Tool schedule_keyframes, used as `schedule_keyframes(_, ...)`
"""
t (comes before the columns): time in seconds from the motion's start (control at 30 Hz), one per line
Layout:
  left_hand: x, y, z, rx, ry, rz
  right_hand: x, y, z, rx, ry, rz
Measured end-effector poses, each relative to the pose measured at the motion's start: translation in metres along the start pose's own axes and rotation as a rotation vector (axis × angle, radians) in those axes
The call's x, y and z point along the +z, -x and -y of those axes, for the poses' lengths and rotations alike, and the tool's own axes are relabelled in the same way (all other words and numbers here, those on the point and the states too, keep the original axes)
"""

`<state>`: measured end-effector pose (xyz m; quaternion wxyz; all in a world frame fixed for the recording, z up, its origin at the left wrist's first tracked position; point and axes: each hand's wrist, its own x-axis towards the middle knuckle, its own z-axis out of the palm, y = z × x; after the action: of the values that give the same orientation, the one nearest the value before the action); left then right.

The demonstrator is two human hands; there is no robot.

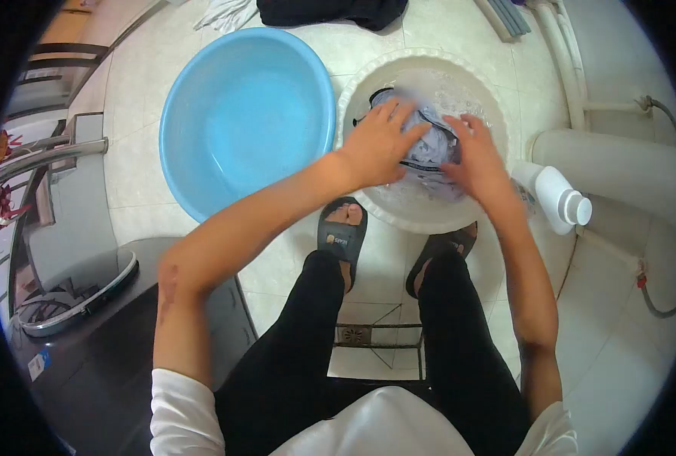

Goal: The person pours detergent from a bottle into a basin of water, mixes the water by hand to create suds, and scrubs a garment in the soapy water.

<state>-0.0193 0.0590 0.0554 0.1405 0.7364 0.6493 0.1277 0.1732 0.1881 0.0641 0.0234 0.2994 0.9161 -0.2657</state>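
A light grey-lilac garment with dark trim (pixel 431 146) lies wet and bunched in a cream basin (pixel 423 222) that holds water. My left hand (pixel 380 146) is over the garment's left side, fingers spread, the tips slightly blurred. On the other side, my right hand (pixel 475 158) is at the garment's right edge with its fingers apart and bent. Both palms face down and hide part of the cloth; whether either hand touches it firmly I cannot tell.
A large blue basin (pixel 247 129) stands left of the cream one. Dark cloth (pixel 334 11) and white cloth (pixel 228 14) lie at the back. A white bottle (pixel 558 199) is at the right, near a thick pipe (pixel 612 163). My slippered feet flank the basin's front.
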Motion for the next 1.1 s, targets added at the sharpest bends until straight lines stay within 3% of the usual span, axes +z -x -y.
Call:
schedule_keyframes(0.27,0.068,0.009,0.002,-0.193,-0.188,0.108,0.093,0.016,0.012,0.041,0.209,-0.082)
schedule_keyframes(0.63,0.096,-0.009,0.016,-0.212,-0.265,0.167,0.108,-0.006,-0.008,0.032,0.225,0.007)
schedule_keyframes(0.83,0.092,-0.019,0.018,-0.276,-0.358,0.493,0.131,-0.015,-0.028,0.105,0.166,0.103)
schedule_keyframes(0.9,0.093,-0.018,0.02,-0.247,-0.339,0.45,0.142,-0.018,-0.053,-0.188,0.4,0.378)
schedule_keyframes(0.93,0.096,-0.018,0.022,-0.246,-0.338,0.45,0.125,-0.019,-0.038,-0.186,0.4,0.379)
schedule_keyframes(1.0,0.1,-0.019,0.024,-0.267,-0.321,0.453,0.092,-0.023,-0.015,-0.191,0.439,0.675)
schedule_keyframes(1.03,0.1,-0.019,0.024,-0.268,-0.322,0.453,0.097,-0.02,-0.017,-0.191,0.439,0.675)
schedule_keyframes(1.1,0.098,-0.02,0.024,-0.255,-0.26,0.47,0.11,-0.016,-0.024,0.058,0.431,0.462)
